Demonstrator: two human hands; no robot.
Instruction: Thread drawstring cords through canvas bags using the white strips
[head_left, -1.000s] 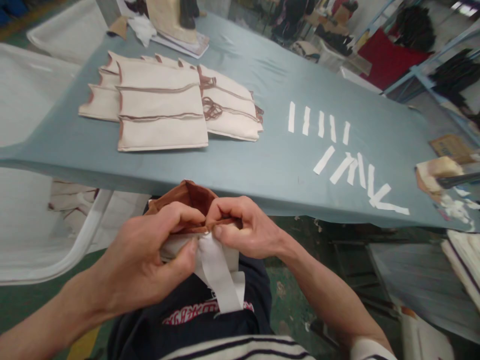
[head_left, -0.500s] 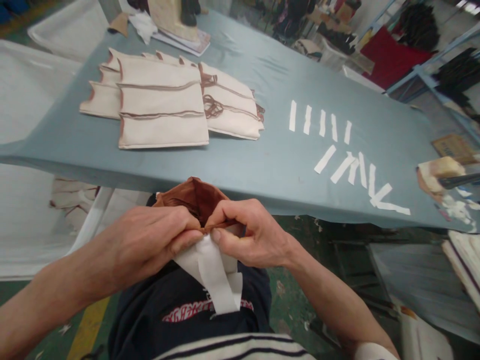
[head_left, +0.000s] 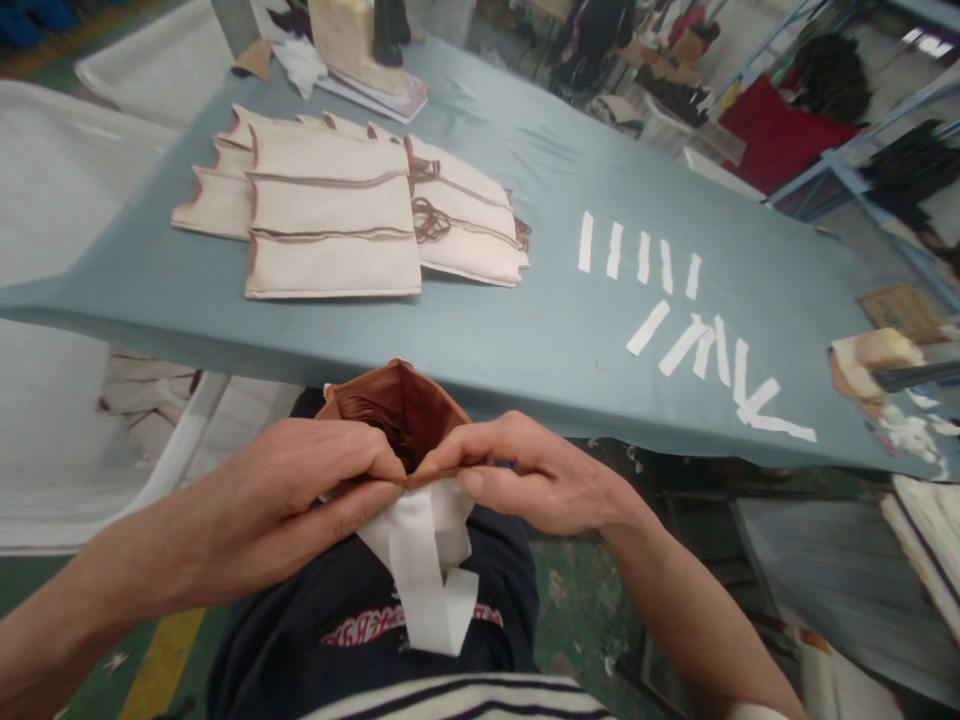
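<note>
A bag [head_left: 435, 405] with a brown lining and a pale outside is held open-mouthed over my lap, below the table's front edge. My left hand [head_left: 330, 490] pinches its near rim between thumb and fingers. Right beside it, my right hand [head_left: 517, 470] pinches the same rim, thumb on the pale side. A white strip [head_left: 420, 570] hangs down from the rim between the two hands, its lower end folded. Dark brown cords show inside the bag.
On the blue-green table [head_left: 525, 340], stacked cream bags [head_left: 337, 210] lie at the left. Several white strips [head_left: 665, 265] lie at the right. A yellowish block [head_left: 885, 350] sits at the far right. A cardboard piece [head_left: 900, 308] is behind it.
My right hand has straightened its fingers along the rim and its thumb has shifted right. The bag's mouth shows slightly wider, and the white strip hangs a little lower in view.
</note>
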